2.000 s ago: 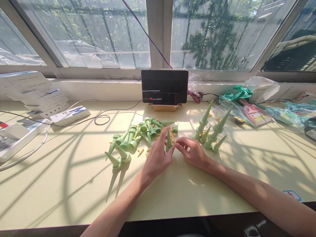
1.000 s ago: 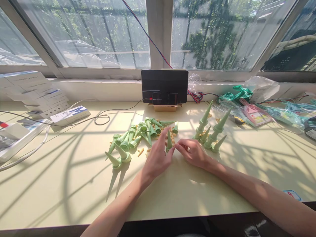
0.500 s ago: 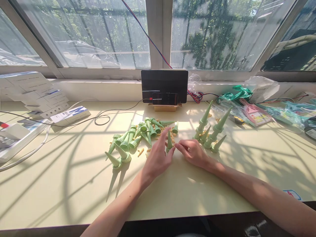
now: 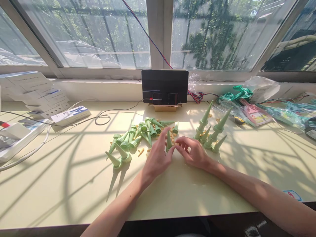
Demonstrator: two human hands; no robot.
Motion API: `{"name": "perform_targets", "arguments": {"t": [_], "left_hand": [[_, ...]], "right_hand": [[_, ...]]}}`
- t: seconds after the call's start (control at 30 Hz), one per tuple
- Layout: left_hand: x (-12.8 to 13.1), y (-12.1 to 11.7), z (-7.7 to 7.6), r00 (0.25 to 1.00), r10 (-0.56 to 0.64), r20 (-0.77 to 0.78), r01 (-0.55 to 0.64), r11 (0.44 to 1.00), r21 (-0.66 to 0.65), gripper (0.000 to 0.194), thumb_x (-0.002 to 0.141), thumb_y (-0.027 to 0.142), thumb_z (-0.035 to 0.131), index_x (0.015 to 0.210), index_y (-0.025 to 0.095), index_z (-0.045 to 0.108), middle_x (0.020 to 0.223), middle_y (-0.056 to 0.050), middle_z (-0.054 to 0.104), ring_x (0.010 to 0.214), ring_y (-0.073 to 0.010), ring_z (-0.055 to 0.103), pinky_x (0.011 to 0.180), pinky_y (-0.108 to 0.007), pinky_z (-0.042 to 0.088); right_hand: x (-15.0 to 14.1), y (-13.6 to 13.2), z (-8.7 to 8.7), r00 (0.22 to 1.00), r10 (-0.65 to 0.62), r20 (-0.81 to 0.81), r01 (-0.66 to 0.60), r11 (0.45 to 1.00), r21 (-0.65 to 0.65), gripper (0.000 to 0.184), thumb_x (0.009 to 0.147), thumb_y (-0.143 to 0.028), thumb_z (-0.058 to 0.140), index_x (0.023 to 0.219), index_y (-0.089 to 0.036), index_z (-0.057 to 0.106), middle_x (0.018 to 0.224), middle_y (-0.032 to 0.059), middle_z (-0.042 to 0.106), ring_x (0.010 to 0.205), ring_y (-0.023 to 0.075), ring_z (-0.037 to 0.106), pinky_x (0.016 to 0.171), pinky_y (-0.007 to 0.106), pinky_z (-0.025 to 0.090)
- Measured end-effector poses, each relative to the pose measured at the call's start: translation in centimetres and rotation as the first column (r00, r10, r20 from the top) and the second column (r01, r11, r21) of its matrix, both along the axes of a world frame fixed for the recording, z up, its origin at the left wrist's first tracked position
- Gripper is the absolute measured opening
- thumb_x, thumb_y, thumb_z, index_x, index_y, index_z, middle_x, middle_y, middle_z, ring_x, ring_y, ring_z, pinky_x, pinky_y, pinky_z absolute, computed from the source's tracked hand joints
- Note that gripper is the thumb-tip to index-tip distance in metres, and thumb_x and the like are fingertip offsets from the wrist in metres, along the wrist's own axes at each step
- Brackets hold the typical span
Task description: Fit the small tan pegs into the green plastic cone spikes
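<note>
My left hand (image 4: 156, 159) holds a small green cone spike (image 4: 169, 141) upright between thumb and fingers at the table's middle. My right hand (image 4: 195, 152) is right beside it, fingertips pinched together against the cone's base on something too small to make out. A pile of green spikes (image 4: 138, 135) lies just beyond my left hand, with small tan pegs (image 4: 140, 151) scattered among them. Several assembled green spikes (image 4: 211, 130) stand in a cluster beyond my right hand.
A dark tablet (image 4: 164, 82) with a phone (image 4: 165, 98) leans against the window sill behind. Boxes and a white cable (image 4: 32, 148) occupy the left side. Plastic bags with packaged items (image 4: 254, 112) lie at the right. The pale table (image 4: 61, 184) is in strong sunlight.
Both hands stay in the same spot. The right hand's fingers have shifted slightly at the cone's base; the left hand's fingers barely move.
</note>
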State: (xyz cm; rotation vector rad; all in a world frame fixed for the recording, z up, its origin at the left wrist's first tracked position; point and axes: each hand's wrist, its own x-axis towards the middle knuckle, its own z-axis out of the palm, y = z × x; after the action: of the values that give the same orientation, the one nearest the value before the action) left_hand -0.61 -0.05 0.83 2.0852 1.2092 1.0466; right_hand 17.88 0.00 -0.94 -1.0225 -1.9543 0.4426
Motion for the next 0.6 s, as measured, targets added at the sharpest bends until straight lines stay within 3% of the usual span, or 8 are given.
{"name": "perform_targets", "arguments": {"t": [0.17, 0.33, 0.6], "left_hand": [[-0.03, -0.03, 0.04, 1.000, -0.010, 0.008, 0.010, 1.000, 0.010, 0.070, 0.088, 0.019, 0.057, 0.150, 0.033, 0.028, 0.109, -0.006, 0.060, 0.090, -0.0168, 0.060, 0.075, -0.029, 0.051], [-0.03, -0.05, 0.08, 1.000, -0.024, 0.005, 0.024, 1.000, 0.004, 0.069, 0.088, 0.019, 0.057, 0.150, 0.032, 0.027, 0.109, -0.005, 0.060, 0.089, -0.0164, 0.059, 0.073, -0.028, 0.051], [0.00, -0.05, 0.03, 0.999, -0.037, -0.011, 0.037, 0.999, 0.023, 0.069, 0.089, 0.019, 0.058, 0.150, 0.031, 0.028, 0.107, -0.005, 0.060, 0.087, -0.0158, 0.058, 0.072, -0.028, 0.051]], "right_hand": [[-0.06, 0.03, 0.06, 1.000, 0.012, -0.010, -0.012, 1.000, 0.005, 0.009, 0.097, -0.026, 0.054, 0.096, -0.020, 0.061, 0.072, 0.0010, 0.063, 0.060, 0.0130, 0.054, 0.058, 0.026, 0.046], [0.02, -0.04, 0.27, 1.000, 0.013, 0.022, -0.012, 0.999, -0.034, 0.020, 0.100, -0.030, 0.049, 0.086, -0.021, 0.060, 0.068, 0.0007, 0.060, 0.057, 0.0133, 0.051, 0.057, 0.027, 0.043], [0.18, 0.21, -0.19, 0.996, -0.039, 0.080, 0.043, 0.998, -0.047, 0.042, 0.103, -0.040, 0.042, 0.066, -0.022, 0.045, 0.056, -0.0018, 0.043, 0.052, 0.0128, 0.037, 0.052, 0.028, 0.033]]}}
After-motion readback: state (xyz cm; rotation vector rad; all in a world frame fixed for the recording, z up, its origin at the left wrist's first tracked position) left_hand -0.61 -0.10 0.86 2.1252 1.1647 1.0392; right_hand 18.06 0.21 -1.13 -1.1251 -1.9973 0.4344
